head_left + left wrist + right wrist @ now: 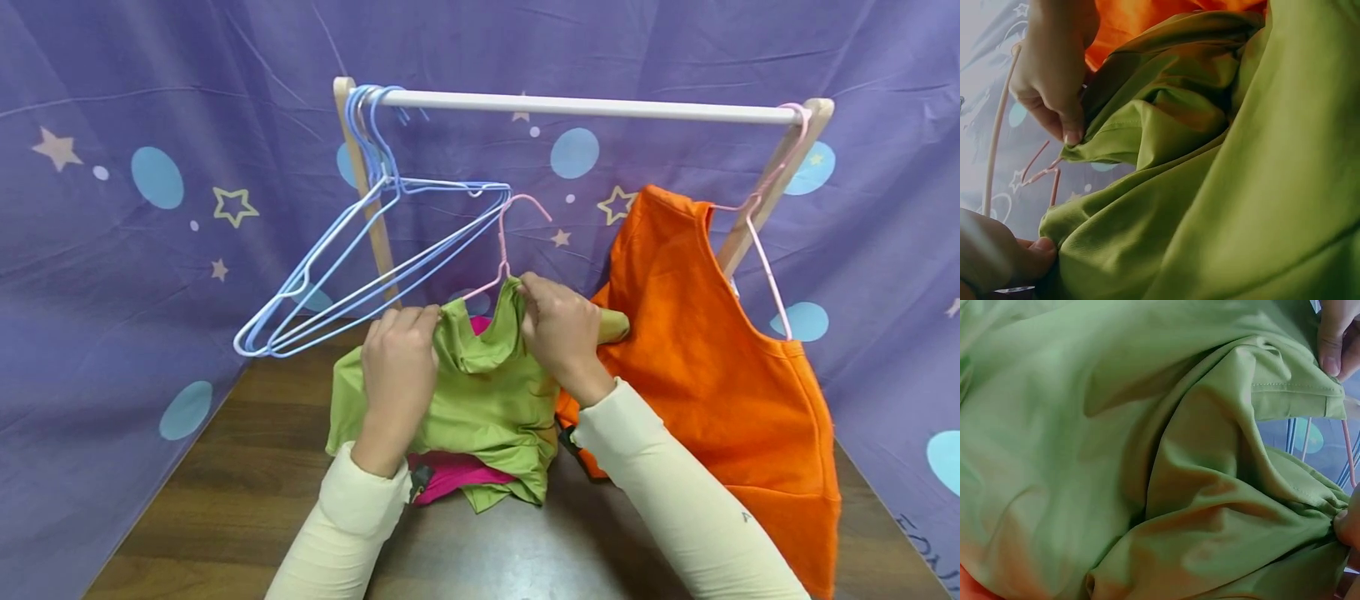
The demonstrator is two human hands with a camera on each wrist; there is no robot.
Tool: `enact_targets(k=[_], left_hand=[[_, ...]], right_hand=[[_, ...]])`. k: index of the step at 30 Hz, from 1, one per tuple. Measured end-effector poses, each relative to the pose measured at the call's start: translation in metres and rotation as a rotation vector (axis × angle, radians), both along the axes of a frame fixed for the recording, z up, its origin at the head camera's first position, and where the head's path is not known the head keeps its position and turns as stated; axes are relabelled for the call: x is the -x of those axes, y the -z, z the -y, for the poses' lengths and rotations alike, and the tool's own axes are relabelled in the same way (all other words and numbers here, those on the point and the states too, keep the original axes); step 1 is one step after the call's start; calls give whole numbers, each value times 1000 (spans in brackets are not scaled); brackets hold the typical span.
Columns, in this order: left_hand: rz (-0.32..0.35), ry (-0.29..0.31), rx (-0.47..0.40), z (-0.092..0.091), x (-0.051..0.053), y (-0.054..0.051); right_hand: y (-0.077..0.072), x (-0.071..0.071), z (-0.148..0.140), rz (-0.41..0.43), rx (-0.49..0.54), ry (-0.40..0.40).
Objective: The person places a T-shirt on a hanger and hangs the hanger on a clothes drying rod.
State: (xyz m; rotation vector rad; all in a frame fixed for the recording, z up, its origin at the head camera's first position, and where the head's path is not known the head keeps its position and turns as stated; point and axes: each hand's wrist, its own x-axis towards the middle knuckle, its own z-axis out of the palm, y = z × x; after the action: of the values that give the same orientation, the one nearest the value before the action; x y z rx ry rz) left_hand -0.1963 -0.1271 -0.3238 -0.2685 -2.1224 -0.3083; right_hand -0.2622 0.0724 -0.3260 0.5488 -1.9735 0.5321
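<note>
Left hand [399, 358] and right hand [561, 327] pinch green garment [480, 408] beside neckline above brown wood-grain table [273, 442], purple star-print curtain [202, 108] behind.

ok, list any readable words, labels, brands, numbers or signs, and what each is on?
"FO...": dark lettering on the purple backdrop, lower right of the head view; the rest is unclear.
"A", probably: tiny mark on the right sleeve; too small to be sure.
Nothing readable on the green garment.
</note>
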Motion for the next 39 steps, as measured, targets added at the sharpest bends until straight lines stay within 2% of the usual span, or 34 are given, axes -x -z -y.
enact_targets(k=[9, 16, 20, 23, 26, 31, 34, 39], left_hand=[[23, 4, 5, -8, 4, 7], [49, 13, 6, -12, 7, 10], [61, 22, 13, -11, 8, 10], [65, 36, -1, -10, 7, 9], [61, 49, -31, -7, 6, 7], [44, 53, -74, -3, 5, 5], [16, 54, -96, 1, 5, 4], [-26, 66, -130, 6, 5, 0]], right_hand=[[5, -2, 6, -30, -42, 4], [9, -4, 11, 15, -65, -2], [12, -5, 14, 14, -66, -15], [13, -3, 13, -7, -63, -65], [13, 0, 9, -15, -78, -160], [7, 4, -2, 44, -145, -312], [2, 6, -8, 107, -179, -353], [-2, 10, -19, 184, -220, -368]])
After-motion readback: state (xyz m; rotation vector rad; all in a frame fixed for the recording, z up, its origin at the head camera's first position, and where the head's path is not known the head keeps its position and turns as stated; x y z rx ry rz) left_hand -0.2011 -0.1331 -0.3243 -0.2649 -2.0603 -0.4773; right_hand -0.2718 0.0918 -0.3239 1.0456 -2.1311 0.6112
